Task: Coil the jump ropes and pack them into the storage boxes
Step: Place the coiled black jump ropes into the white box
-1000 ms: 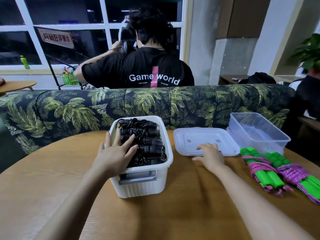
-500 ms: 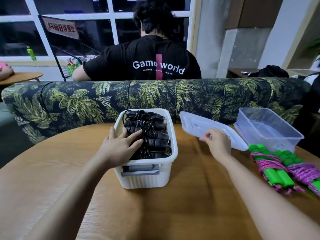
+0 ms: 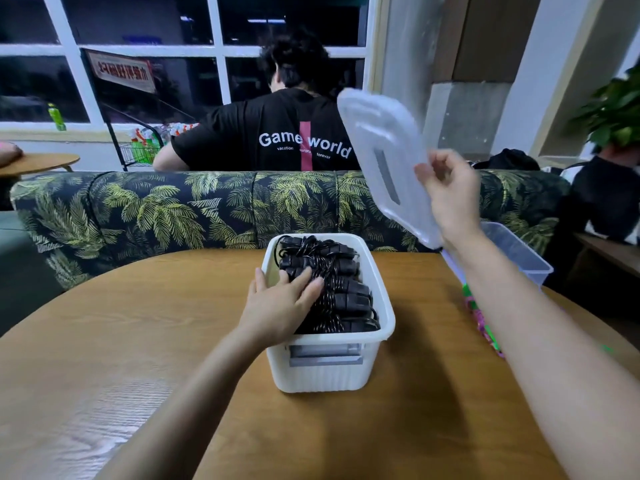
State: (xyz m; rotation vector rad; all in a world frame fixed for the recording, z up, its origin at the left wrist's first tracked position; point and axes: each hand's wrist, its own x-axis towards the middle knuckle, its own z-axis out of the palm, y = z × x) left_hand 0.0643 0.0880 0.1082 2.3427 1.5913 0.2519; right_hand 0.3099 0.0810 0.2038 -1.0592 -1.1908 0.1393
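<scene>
**Closing the filled box.** The left hand (image 3: 280, 306) lies flat with its fingers straight, pressing on the black ropes (image 3: 343, 292) that fill the white box (image 3: 322, 375) to its rim. Its palm rests over the box's left wall.

The right hand (image 3: 450, 192), up and to the right of the left, grips the lid (image 3: 381, 150) by its edge between thumb and curled fingers. The lid stands tilted on end, above and beyond the box, touching nothing else.

Under the right forearm lie the green ropes (image 3: 479, 313), bound with pink cord and mostly hidden by the arm. Just past the right wrist is a clear box (image 3: 519, 251). Both rest on the table (image 3: 138, 341).

Judged stage: the black ropes are packed, the lid is not yet on, and the green ropes are not yet boxed.

The next move calls for turning the lid flat and bringing it down and leftward over the white box. Its corners must be squared to the rim, and the left hand drawn out before the lid seats. Any handle standing proud of the rim would keep it from closing.
</scene>
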